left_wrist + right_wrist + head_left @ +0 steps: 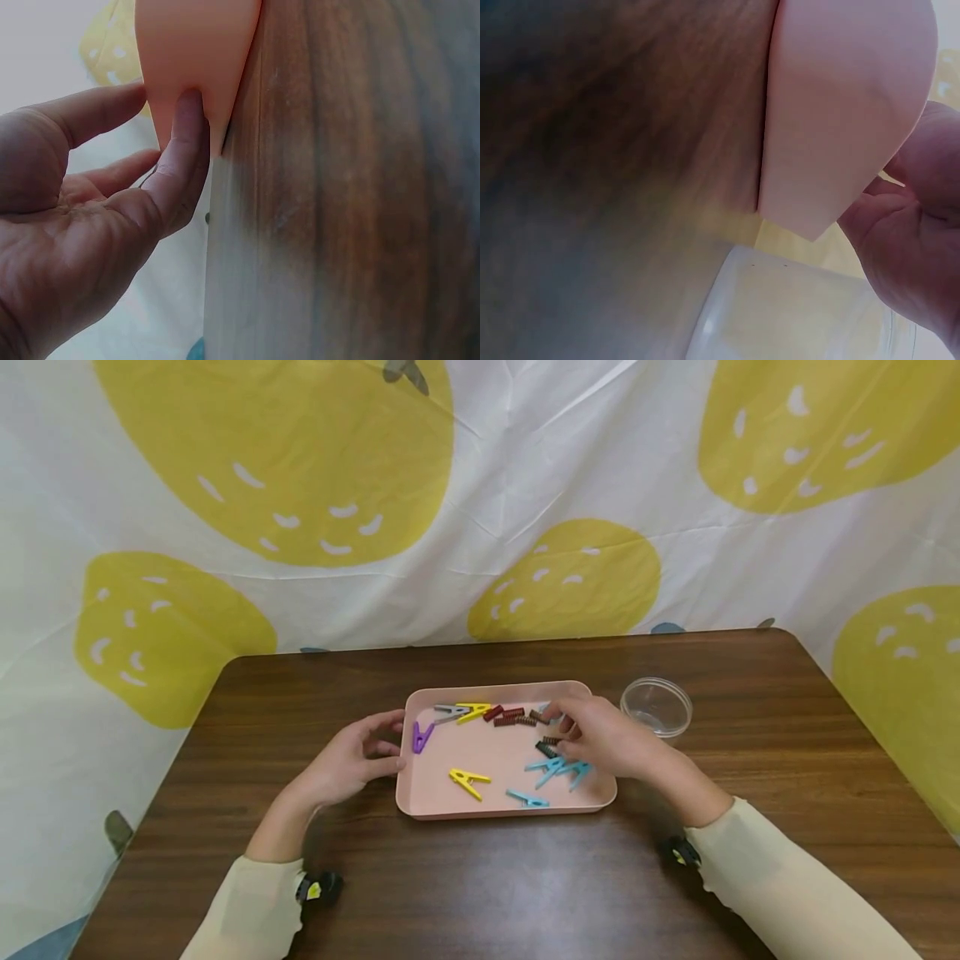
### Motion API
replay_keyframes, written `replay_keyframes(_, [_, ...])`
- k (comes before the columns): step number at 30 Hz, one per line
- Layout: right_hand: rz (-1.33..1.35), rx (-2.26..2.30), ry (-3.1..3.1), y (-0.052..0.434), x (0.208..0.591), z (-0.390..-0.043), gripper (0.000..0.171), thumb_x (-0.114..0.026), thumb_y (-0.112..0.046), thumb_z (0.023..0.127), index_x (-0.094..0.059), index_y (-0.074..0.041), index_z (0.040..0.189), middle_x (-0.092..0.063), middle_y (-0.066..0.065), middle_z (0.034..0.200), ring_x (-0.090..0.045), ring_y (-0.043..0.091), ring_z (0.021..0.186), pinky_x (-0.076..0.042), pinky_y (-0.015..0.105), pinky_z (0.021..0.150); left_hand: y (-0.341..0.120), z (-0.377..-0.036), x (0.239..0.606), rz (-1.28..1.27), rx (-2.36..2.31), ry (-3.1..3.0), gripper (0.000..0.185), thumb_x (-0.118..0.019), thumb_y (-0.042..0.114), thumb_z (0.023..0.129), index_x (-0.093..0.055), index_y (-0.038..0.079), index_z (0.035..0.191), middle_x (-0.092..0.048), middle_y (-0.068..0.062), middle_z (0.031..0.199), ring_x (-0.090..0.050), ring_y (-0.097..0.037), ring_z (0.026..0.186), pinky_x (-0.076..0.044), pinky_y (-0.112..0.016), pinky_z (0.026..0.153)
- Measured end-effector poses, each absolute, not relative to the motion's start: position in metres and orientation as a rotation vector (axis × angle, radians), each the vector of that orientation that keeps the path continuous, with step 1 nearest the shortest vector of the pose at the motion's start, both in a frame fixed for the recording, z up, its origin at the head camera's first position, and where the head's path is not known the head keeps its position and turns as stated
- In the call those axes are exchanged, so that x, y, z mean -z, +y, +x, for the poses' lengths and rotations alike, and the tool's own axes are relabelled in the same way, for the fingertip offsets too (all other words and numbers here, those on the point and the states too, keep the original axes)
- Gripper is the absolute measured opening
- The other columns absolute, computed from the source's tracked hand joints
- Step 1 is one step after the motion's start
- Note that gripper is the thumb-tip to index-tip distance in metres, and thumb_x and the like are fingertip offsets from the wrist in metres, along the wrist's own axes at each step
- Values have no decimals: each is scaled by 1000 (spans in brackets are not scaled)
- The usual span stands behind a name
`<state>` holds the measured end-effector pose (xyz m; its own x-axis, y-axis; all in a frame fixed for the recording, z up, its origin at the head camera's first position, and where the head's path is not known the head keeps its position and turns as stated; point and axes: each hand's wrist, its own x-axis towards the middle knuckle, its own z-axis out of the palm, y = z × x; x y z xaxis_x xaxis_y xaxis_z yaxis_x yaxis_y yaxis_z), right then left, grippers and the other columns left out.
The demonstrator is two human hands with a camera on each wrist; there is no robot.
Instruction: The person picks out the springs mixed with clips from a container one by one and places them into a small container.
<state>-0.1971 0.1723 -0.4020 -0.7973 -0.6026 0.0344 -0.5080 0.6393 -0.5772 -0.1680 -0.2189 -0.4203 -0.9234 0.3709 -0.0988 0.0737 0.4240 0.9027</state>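
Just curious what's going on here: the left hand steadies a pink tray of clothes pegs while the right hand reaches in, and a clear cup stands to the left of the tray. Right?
Nearly. The clear cup stands to the right of the pink tray, not the left, as the head view shows. The rest holds: the left hand touches the tray's left edge, and the right hand reaches in among the clothes pegs.

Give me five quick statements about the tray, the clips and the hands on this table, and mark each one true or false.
1. The pink tray holds clothespins of several colours. True.
2. The clear plastic cup stands inside the tray. False: it stands on the table, off the tray's right end.
3. The left hand touches the tray's left edge. True.
4. The right hand rests flat on bare wood. False: it reaches into the tray among the clips.
5. A purple clothespin lies near the tray's left rim. True.
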Motion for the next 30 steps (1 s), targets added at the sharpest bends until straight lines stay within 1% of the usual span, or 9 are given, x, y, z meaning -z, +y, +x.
replay_keyframes(5, [-953,853,2692,172,406,-202,38,-80,2,90,-67,0,125,-71,11,106,-70,22,96,-59,40,84,-218,-169,421,384,-1502,2397,71,-74,-4,96,-39,-7,158,-52,-27,147,-68,-33,111,-57,-25,89])
replay_keyframes(10, [-1005,816,2692,170,408,-206,36,-81,5,88,-68,3,122,-69,8,99,-66,18,88,-57,35,80,-218,-169,421,376,-1498,2400,71,-74,-3,97,-39,-6,159,-52,-26,148,-68,-31,111,-57,-26,88])
replay_keyframes(13, [-1051,787,2701,168,409,-207,33,-81,6,87,-69,3,117,-64,5,92,-61,16,82,-54,32,75,-218,-168,420,364,-1493,2404,71,-74,-3,97,-40,-5,159,-52,-25,148,-68,-31,111,-57,-26,88])
replay_keyframes(15, [-1092,774,2709,167,410,-208,28,-80,8,86,-69,3,111,-59,4,86,-55,14,77,-50,31,72,-218,-168,420,356,-1492,2404,71,-74,-3,97,-40,-5,159,-52,-25,148,-68,-30,111,-57,-26,89])
replay_keyframes(17, [-1125,763,2711,165,410,-210,24,-79,10,85,-69,1,104,-53,4,81,-49,13,74,-45,30,70,-218,-168,419,348,-1491,2402,71,-74,-2,97,-40,-4,159,-51,-25,149,-67,-30,111,-57,-26,89])
replay_keyframes(20, [-1170,750,2709,163,413,-212,20,-77,12,85,-68,-2,97,-49,3,77,-45,11,71,-40,29,68,-218,-168,419,350,-1489,2402,71,-74,-2,97,-39,-4,160,-51,-25,149,-68,-31,111,-57,-27,89])
replay_keyframes(23, [-1195,717,2712,162,415,-213,19,-75,12,87,-72,-4,98,-55,1,80,-50,11,73,-43,27,68,-219,-169,419,351,-1484,2404,71,-74,-2,97,-39,-4,160,-51,-24,148,-68,-31,111,-57,-27,89])
replay_keyframes(27, [-1210,694,2725,163,416,-213,23,-72,12,87,-77,-4,102,-66,2,90,-58,15,79,-50,27,71,-219,-171,420,357,-1480,2404,71,-74,-1,97,-39,-4,160,-51,-24,148,-68,-30,111,-57,-27,89])
replay_keyframes(30, [-1170,755,2720,165,416,-213,25,-69,11,87,-78,-3,106,-70,3,93,-59,14,79,-50,28,70,-218,-172,421,362,-1480,2405,72,-74,-1,97,-39,-4,160,-51,-24,148,-68,-30,111,-57,-28,90])
